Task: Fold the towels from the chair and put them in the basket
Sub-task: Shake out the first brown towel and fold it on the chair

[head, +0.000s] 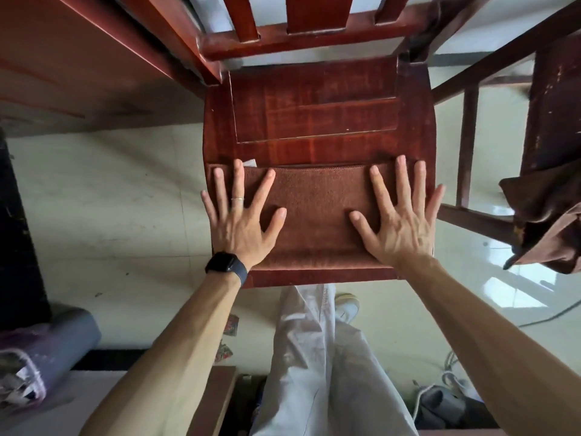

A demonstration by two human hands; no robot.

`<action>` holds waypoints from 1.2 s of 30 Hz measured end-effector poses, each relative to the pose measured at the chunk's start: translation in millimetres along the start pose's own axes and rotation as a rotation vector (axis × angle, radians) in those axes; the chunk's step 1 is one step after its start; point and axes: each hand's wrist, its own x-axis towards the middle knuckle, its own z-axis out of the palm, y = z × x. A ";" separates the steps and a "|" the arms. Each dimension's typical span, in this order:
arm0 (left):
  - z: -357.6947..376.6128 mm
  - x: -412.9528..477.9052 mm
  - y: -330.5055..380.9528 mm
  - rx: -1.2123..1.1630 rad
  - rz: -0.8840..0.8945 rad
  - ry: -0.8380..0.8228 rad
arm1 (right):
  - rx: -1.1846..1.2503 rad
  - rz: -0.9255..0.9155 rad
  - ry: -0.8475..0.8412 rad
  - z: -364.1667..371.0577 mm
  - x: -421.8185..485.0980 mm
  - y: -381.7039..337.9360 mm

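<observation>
A folded brown towel lies flat on the front half of the red wooden chair seat. My left hand presses on the towel's left end with fingers spread straight. My right hand presses on its right end in the same way. More brown towels hang crumpled over a second chair at the right edge. No basket is in view.
A dark wooden chair frame stands to the right. A table edge runs along the upper left. A rolled grey mat lies at the lower left. Cables and a grey bag sit on the tiled floor at the lower right.
</observation>
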 end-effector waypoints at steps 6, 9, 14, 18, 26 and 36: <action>-25.0 52.6 21.4 0.068 0.209 -0.004 | 0.086 0.225 -0.067 2.9 -55.1 -0.9; -40.0 96.6 52.7 0.133 0.426 -0.028 | 0.166 0.361 -0.134 8.5 -97.9 -16.2; -53.1 132.7 119.4 0.257 0.718 -0.018 | 0.226 0.457 -0.217 7.7 -147.9 -53.6; -45.7 102.0 152.5 0.105 0.520 0.010 | 0.242 0.479 -0.206 -5.7 -141.0 -57.5; -15.6 -70.8 125.8 -0.533 -0.237 0.166 | 0.252 0.418 0.080 -22.3 -112.7 -5.8; -8.6 -113.1 120.8 -0.905 -0.771 -0.214 | 0.758 0.749 -0.297 -35.4 -86.2 26.1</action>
